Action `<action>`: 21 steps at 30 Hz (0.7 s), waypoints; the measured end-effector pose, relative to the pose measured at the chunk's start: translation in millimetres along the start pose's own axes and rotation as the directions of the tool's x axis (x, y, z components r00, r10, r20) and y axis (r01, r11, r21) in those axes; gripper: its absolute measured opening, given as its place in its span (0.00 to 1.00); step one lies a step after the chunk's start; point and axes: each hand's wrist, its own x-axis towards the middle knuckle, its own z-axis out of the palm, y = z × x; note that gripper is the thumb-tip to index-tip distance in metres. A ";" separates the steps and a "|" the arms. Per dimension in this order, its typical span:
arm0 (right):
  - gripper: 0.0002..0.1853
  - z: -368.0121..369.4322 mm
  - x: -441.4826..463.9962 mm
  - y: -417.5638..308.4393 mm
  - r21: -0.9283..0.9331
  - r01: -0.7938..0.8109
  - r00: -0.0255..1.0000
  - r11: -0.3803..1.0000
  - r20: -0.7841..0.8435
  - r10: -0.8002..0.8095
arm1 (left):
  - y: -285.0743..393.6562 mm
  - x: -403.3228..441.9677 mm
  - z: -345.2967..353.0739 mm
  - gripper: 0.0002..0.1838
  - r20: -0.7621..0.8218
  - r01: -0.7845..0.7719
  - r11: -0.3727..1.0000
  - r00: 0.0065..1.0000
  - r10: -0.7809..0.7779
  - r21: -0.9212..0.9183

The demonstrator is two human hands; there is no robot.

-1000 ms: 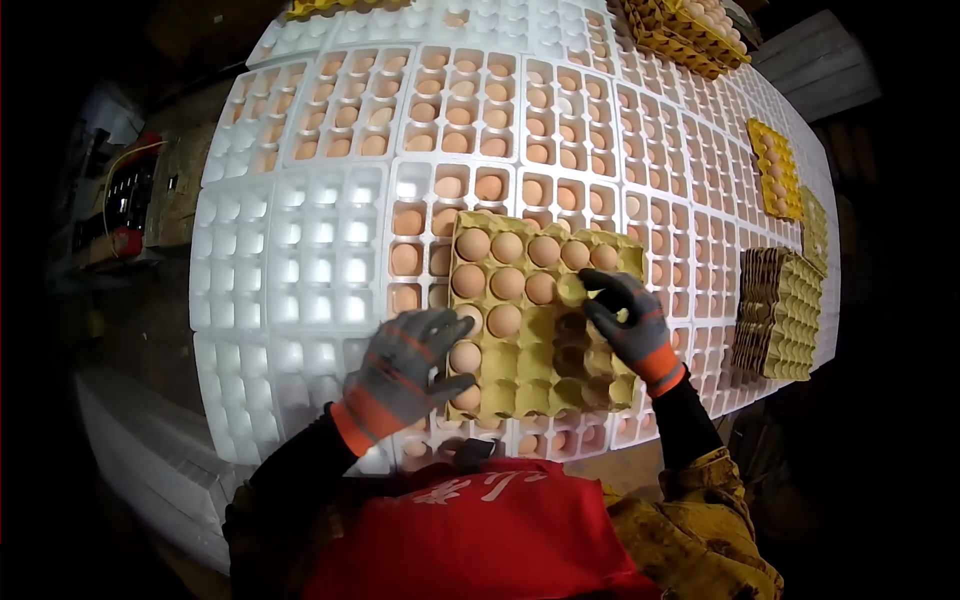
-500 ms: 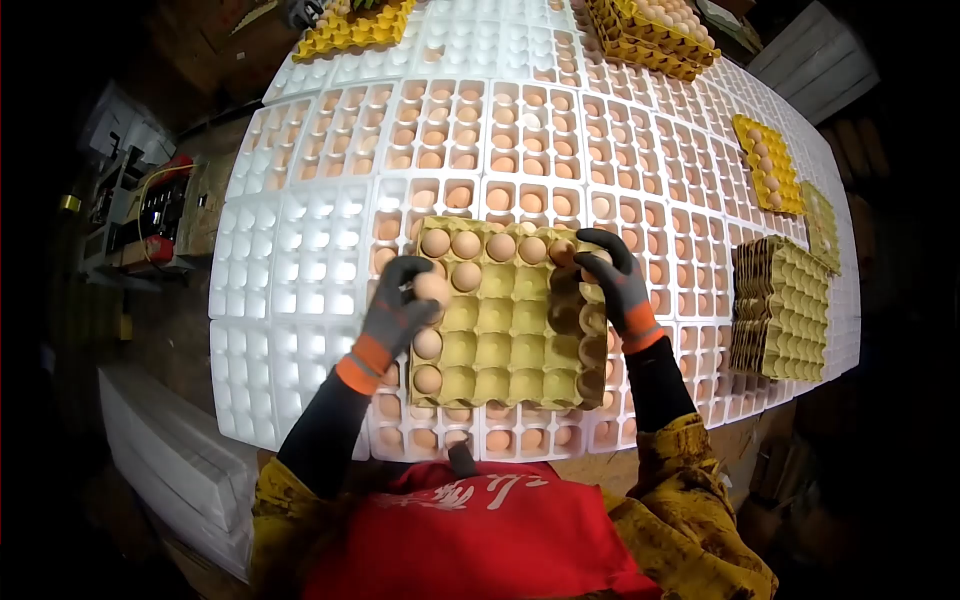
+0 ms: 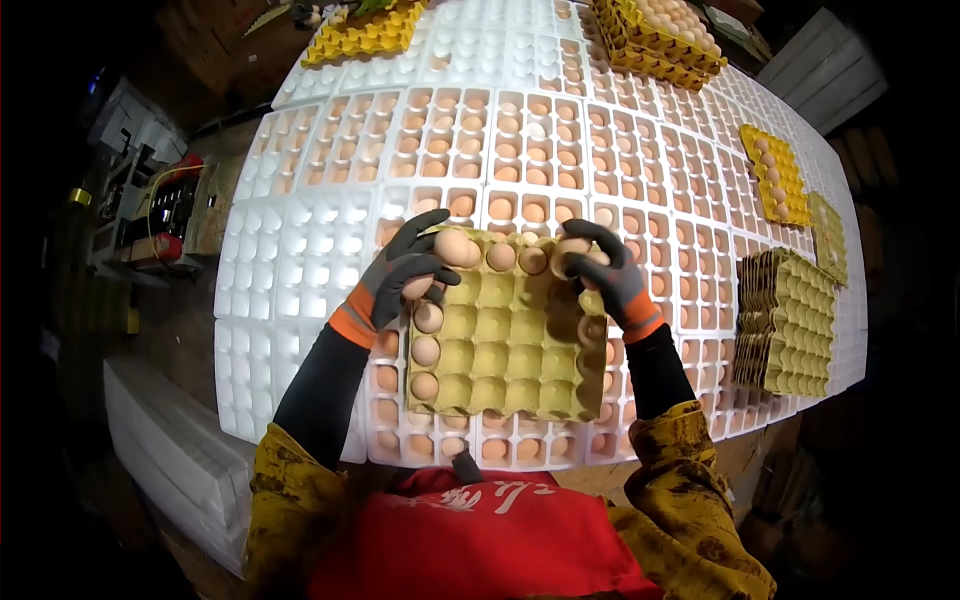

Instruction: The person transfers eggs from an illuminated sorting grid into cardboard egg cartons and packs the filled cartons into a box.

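Note:
A yellow-green pulp egg tray [image 3: 492, 355] lies over the white foam trays in front of me, with brown eggs along its far row and left column. My left hand [image 3: 400, 265], in a grey glove with an orange cuff, closes around a brown egg [image 3: 452, 247] at the tray's far left corner. Another egg [image 3: 418, 288] shows by its lower fingers. At the far right corner, my right hand [image 3: 612, 268], gloved alike, has its fingers curled on a brown egg [image 3: 572, 248]. Its shadow darkens the tray's right side.
White foam trays [image 3: 330, 220] cover the table, many cells holding eggs. On the right stand a stack of pulp trays [image 3: 785, 320] and a yellow tray with eggs [image 3: 790, 200]. Yellow trays loaded with eggs [image 3: 655, 65] sit at the back. White foam blocks [image 3: 180, 450] lie lower left.
My left hand has moved up from the tray's left edge to its far left corner. The egg in the second row is gone from its cell. My right hand has shifted slightly inward.

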 end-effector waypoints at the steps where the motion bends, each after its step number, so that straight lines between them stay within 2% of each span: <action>1: 0.25 5.8 19.2 9.6 -0.506 0.415 0.903 0.756 0.125 -0.411 | 1.3 4.0 -3.3 0.29 0.017 -0.010 1.000 1.000 0.010 0.001; 2: 0.23 26.1 13.6 -11.3 -0.766 0.238 0.963 0.598 0.105 -0.249 | 4.1 10.4 -8.6 0.29 0.031 -0.025 1.000 0.999 0.024 0.003; 3: 0.20 38.5 21.0 -7.4 -0.916 0.195 0.973 0.351 0.135 -0.189 | 11.9 19.2 -6.0 0.27 0.047 0.060 0.965 0.996 -0.074 0.257; 4: 0.18 48.7 29.4 2.4 -0.986 0.149 0.983 0.072 0.140 -0.120 | -3.8 35.9 -2.1 0.27 0.017 -0.009 0.828 1.000 0.000 0.560; 5: 0.14 58.2 35.4 11.7 -0.989 0.137 0.984 -0.052 0.142 -0.103 | -26.8 52.0 -2.0 0.31 0.184 -0.264 0.275 0.941 0.283 0.925; 6: 0.11 61.2 39.7 19.8 -0.988 0.146 0.982 -0.059 0.152 -0.113 | -5.7 48.5 36.9 0.33 0.085 -0.081 -0.057 0.993 0.081 0.995; 7: 0.11 64.5 37.8 2.2 -0.989 0.145 0.986 -0.037 0.148 -0.080 | -46.3 66.3 25.2 0.34 0.267 -0.209 -0.311 0.950 0.160 0.927; 8: 0.10 66.8 34.3 -14.1 -0.989 0.149 0.988 -0.015 0.149 -0.039 | -74.4 88.8 31.8 0.31 0.219 -0.137 -0.467 0.968 0.125 0.874; 9: 0.13 63.4 34.1 -11.8 -0.984 0.017 1.000 0.179 0.013 -0.023 | -102.4 111.0 38.3 0.28 0.170 -0.080 -0.612 0.981 0.091 0.787; 10: 0.18 46.5 30.9 -7.8 -0.933 0.086 0.992 0.351 0.048 -0.116 | -79.7 101.9 49.4 0.27 0.139 -0.102 -0.600 0.990 0.015 0.793; 11: 0.21 29.5 32.9 6.0 -0.855 0.148 0.965 0.497 0.014 -0.263 | -55.9 92.6 60.9 0.26 0.107 -0.122 -0.585 0.992 -0.060 0.802; 12: 0.25 12.6 38.9 21.9 -0.627 0.134 0.970 0.768 -0.076 -0.232 | -43.8 86.9 54.4 0.26 0.111 -0.123 -0.441 0.992 -0.052 0.889; 13: 0.24 16.9 34.3 -8.6 -0.124 -0.271 0.946 0.955 -0.218 0.240 | -23.8 64.2 45.6 0.27 0.133 -0.114 -0.196 0.987 0.090 0.974; 14: 0.23 17.6 36.1 -13.9 0.088 -0.154 0.960 0.984 -0.225 0.170 | -12.1 38.6 31.3 0.28 0.124 -0.140 0.054 0.964 0.234 0.989; 15: 0.23 26.2 43.0 -18.9 0.060 -0.139 0.961 0.988 -0.231 0.149 | -23.0 28.4 9.5 0.31 0.056 -0.136 0.199 0.931 0.361 0.971; 17: 0.24 60.6 57.2 -35.9 -0.018 -0.113 0.970 0.993 -0.217 0.107 | -5.0 -2.7 -42.6 0.30 -0.080 -0.118 0.391 0.887 0.455 0.913; 18: 0.24 80.9 72.7 -34.6 -0.115 -0.103 0.987 0.988 -0.136 0.087 | 4.2 -17.9 -68.8 0.30 -0.147 -0.130 0.480 0.855 0.497 0.868; 19: 0.22 111.5 83.9 -41.1 -0.192 -0.064 0.996 0.979 -0.079 0.050 | 5.4 -26.9 -103.5 0.29 -0.181 -0.067 0.376 0.791 0.585 0.924; 20: 0.22 133.2 109.2 -15.3 -0.336 0.252 0.967 0.907 0.062 -0.246 | -1.5 -26.4 -147.2 0.28 -0.208 -0.063 0.355 0.710 0.673 0.933; 21: 0.23 168.8 118.8 -35.9 -0.493 0.327 0.945 0.806 0.163 -0.283 | 8.6 -29.8 -171.4 0.27 -0.292 0.018 0.399 0.710 0.641 0.917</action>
